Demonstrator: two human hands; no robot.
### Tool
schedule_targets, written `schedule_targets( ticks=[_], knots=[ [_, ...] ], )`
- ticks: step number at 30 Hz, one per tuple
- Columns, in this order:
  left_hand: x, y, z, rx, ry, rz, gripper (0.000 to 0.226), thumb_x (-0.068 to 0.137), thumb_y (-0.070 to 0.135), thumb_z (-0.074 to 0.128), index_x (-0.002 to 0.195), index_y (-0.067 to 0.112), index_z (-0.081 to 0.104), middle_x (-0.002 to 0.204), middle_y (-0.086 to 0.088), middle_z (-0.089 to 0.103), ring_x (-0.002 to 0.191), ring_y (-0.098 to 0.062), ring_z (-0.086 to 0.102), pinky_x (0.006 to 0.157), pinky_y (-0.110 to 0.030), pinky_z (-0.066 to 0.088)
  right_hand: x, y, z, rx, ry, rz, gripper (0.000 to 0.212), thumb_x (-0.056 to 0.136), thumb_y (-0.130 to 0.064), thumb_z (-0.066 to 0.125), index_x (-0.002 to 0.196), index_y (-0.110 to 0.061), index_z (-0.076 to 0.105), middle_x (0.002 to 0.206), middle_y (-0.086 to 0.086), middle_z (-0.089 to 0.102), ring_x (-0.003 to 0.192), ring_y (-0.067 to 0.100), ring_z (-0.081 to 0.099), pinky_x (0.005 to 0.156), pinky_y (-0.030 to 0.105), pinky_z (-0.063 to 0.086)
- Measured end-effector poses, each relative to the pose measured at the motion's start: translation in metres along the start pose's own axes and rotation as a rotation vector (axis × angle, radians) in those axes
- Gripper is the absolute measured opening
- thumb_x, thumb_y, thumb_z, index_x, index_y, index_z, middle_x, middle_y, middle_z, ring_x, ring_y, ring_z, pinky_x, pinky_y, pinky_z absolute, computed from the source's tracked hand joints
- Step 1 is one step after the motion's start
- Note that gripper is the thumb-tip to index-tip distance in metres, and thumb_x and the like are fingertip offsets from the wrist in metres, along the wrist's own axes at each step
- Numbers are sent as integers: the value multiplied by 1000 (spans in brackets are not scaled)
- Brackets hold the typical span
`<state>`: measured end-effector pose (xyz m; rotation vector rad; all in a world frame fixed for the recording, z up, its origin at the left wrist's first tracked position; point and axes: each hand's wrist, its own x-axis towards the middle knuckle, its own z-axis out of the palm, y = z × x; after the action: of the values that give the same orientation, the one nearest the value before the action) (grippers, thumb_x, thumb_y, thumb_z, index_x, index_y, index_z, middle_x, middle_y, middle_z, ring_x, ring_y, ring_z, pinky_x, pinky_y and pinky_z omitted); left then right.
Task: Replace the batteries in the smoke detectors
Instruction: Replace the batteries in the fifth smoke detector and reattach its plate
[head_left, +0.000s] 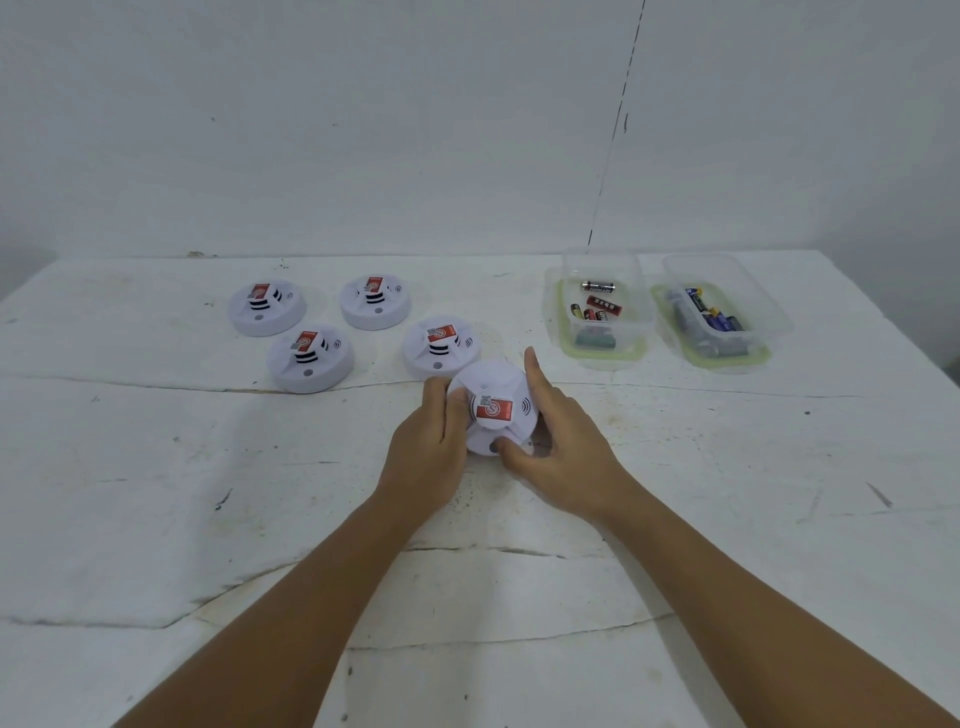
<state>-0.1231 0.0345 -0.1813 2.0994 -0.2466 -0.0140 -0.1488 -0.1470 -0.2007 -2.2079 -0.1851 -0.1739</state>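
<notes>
A: Smoke detector (492, 415) at centre of worktop (156, 493), tilted up off the surface, red label toward the camera. Held between both hands.

B: Grip?

A: Left hand (428, 452) curled round the rim at 9 o'clock, thumb over the top edge. Right hand (558, 441) spread wide at 3 o'clock: index finger straight along the far rim, thumb pressed on the near rim by the small grey button. Probably braced that way to twist or flip the body and reach the battery bay underneath.

B: Others?

A: 4 more detectors (310, 358) face-up at 10 to 11 o'clock, the nearest just beside the held one. Likely queued, untouched.

B: Batteries?

A: 2 clear tubs at 1 to 2 o'clock, side by side. Left tub (602, 312) with red and black cells, right tub (714, 317) with blue ones. Probably old and new kept apart; which is which, unclear.

B: Writing?

A: Red sticker with a white round logo, small code square beside it, sound-wave marks on the casing. Print too small to read.
</notes>
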Motion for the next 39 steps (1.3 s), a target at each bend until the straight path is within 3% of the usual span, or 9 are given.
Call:
schedule_targets(
  ticks=[2, 8, 13, 19, 27, 39],
  knots=[
    [0, -1, 1, 1, 1, 0, 29, 111, 40, 29, 115, 20, 50, 93, 1, 67, 82, -14, 64, 68, -33, 52, 0, 0, 0, -18, 9, -1, 105, 84, -56, 63, 164, -44, -4, 114, -9, 61, 102, 11, 62, 85, 46, 57],
    [1, -2, 2, 19, 4, 1, 27, 112, 38, 29, 113, 21, 49, 88, 2, 65, 77, -15, 63, 58, -20, 45, 0, 2, -1, -36, 6, -17, 104, 85, -57, 62, 165, -42, -4, 112, -9, 60, 100, 9, 60, 84, 45, 57],
    [0, -1, 1, 18, 7, 8, 28, 112, 39, 29, 114, 20, 49, 87, 0, 65, 76, -17, 63, 63, -35, 49, 0, 2, -1, -38, 12, -15, 105, 84, -59, 62, 165, -42, -4, 113, -11, 60, 98, 10, 61, 83, 45, 57],
    [0, -1, 1, 20, 10, 20, 26, 112, 39, 29, 114, 22, 49, 87, 2, 65, 75, -14, 62, 61, -28, 48, 0, 3, 0, -29, 8, -17, 105, 85, -59, 62, 164, -45, -5, 113, -8, 61, 100, 11, 62, 84, 46, 57],
    [-1, -1, 1, 29, 13, 17, 30, 111, 42, 29, 118, 22, 50, 94, 1, 68, 85, -15, 65, 74, -41, 55, -1, 2, -1, -15, 5, -8, 104, 85, -57, 63, 163, -48, -6, 117, -13, 59, 107, 10, 61, 89, 45, 57],
    [0, -3, 2, 27, 12, 30, 28, 111, 42, 28, 116, 24, 49, 92, 5, 66, 81, -9, 63, 66, -30, 53, -2, 1, -1, -7, 7, -22, 103, 85, -57, 62, 165, -42, -2, 115, -12, 61, 99, 10, 62, 82, 45, 58]
  ],
)
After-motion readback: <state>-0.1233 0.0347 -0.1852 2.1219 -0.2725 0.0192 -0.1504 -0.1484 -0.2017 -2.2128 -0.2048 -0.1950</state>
